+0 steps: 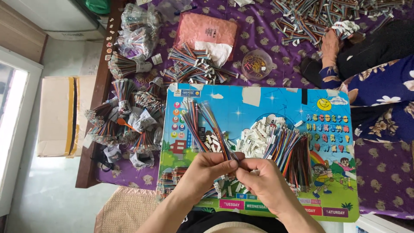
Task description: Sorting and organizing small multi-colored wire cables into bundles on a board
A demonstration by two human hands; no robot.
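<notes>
both hands pinch a bundle of striped ribbon wires over a picture board

the wire bundle [202, 125] runs long and thin, its axis going from the hands up and to the left across the board, fanning slightly at the far end near the board's upper left corner. it is made of flat, flexible strands in many colours, red, blue, orange and green side by side, with small white plastic plugs at the ends.

the left hand [207, 172] is closed around the near end of the bundle, fingers curled and thumb pressed on top. the right hand [263, 177] meets it just beside, fingertips drawn together in a tight pinch on the same strands, so the bundle starts between the two hands and stretches away from them.

under the hands lies a glossy picture board [258, 103], blue and green with cartoon drawings. to the right of the hands, a thick heap of loose wires [289, 151] rests on it, with a pile of white connectors [258, 138] at its upper end. more tied bunches [125, 125] lie on the purple patterned cloth [267, 39] to the left, and a round clear bowl [256, 64] sits farther up. another person's hand [331, 46] works at the upper right.
</notes>
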